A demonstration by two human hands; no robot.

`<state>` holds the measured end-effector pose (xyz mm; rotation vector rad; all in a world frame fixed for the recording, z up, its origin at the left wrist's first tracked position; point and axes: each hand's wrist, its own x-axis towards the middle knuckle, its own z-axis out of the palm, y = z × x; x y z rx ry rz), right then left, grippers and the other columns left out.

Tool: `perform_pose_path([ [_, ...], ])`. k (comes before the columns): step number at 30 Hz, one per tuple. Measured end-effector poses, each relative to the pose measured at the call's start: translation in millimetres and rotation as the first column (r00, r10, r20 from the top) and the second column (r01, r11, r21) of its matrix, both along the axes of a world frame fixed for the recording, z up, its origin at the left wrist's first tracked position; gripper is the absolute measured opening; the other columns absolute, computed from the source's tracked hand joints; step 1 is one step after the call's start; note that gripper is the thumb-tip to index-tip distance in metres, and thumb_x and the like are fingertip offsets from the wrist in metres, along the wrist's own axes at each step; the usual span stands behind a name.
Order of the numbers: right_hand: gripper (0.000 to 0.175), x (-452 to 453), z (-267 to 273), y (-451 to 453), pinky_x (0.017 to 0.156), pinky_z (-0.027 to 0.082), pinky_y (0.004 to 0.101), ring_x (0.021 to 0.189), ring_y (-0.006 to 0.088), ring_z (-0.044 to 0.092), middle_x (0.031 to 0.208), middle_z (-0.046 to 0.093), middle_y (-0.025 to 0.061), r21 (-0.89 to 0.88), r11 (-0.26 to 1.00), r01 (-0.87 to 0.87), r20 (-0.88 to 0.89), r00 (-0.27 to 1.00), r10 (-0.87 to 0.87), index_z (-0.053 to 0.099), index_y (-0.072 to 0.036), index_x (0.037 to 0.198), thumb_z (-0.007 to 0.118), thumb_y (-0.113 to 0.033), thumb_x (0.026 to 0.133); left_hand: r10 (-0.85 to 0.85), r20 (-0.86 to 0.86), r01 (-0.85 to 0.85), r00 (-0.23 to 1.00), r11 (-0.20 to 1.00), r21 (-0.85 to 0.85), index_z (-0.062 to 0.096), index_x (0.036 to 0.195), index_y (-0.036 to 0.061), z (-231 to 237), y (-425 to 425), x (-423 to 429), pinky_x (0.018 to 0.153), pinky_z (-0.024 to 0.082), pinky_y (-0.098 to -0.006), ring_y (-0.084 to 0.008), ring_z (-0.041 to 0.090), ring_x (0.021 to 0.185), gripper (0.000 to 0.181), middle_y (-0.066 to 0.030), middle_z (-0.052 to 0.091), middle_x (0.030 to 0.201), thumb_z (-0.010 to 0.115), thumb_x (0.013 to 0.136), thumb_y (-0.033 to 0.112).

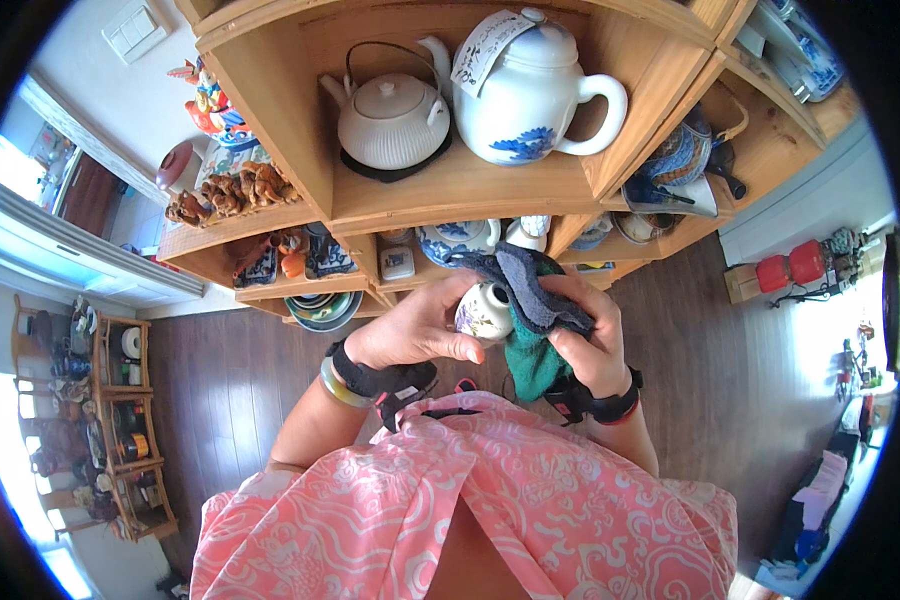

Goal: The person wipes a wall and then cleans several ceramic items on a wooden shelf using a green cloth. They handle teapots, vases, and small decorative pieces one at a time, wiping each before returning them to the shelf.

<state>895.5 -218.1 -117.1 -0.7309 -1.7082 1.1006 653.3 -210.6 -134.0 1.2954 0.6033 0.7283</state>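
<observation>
My left hand [427,322] grips a small white ceramic jar [484,311] with painted purple flowers, its dark round mouth turned towards the cloth. My right hand [589,330] holds a bunched grey and green cloth [536,367] against the jar's rim side. Both hands are in front of the wooden shelf unit. On the shelf beyond them stand a white ribbed teapot [391,124] with a dark bail handle and a large white teapot [529,97] with blue painting and a handwritten paper tag.
Just past my hands, a blue-and-white teapot [454,240] sits in a lower compartment. Stacked bowls [322,309] are lower left. Carved brown figurines [247,191] stand on the left ledge. More crockery [671,154] fills the right compartment. A wooden rack [124,390] stands far left.
</observation>
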Motion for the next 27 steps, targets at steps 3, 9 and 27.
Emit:
perform_pose_path([
  [3, 0.040, 2, 3, 0, 0.086, 0.045, 0.0326, 0.094, 0.0241, 0.060, 0.103, 0.062, 0.0141, 0.015, 1.000, 0.027, 0.069, 0.997, -0.028, 0.063, 0.003, 0.114, 0.058, -0.006, 0.075, 0.031, 0.062, -0.031, 0.998, 0.999, 0.006, 0.043, 0.129, 0.0029, -6, -2, 2, 0.090, 0.042, -0.0272, -0.0112, 0.051, 0.101, 0.078, -0.0012, 0.056, 0.110, 0.086, 0.072, 0.036],
  [9, 0.040, 1, 5, 4, 0.087, 0.046, 0.0341, 0.095, 0.0262, 0.060, 0.102, 0.063, 0.0141, 0.074, 0.997, -0.003, 0.132, 0.991, -0.006, 0.064, 0.001, 0.113, 0.058, 0.000, 0.073, 0.049, 0.152, -0.036, 0.987, 0.996, -0.087, 0.033, 0.139, 0.0015, -10, -11, 1, 0.099, 0.040, -0.0306, -0.0152, 0.053, 0.110, 0.077, -0.0059, 0.056, 0.121, 0.075, 0.084, 0.034],
  [27, 0.043, -15, -5, 8, 0.093, 0.044, 0.0280, 0.104, 0.0131, 0.056, 0.112, 0.060, 0.0067, -0.064, 0.992, 0.110, 0.092, 0.990, -0.104, 0.055, 0.000, 0.124, 0.054, 0.007, 0.081, 0.074, 0.243, -0.020, 0.967, 0.976, -0.215, 0.037, 0.136, 0.0047, -15, -26, -8, 0.076, 0.053, -0.0277, -0.0141, 0.063, 0.090, 0.083, -0.0071, 0.060, 0.112, 0.084, 0.076, 0.037],
])
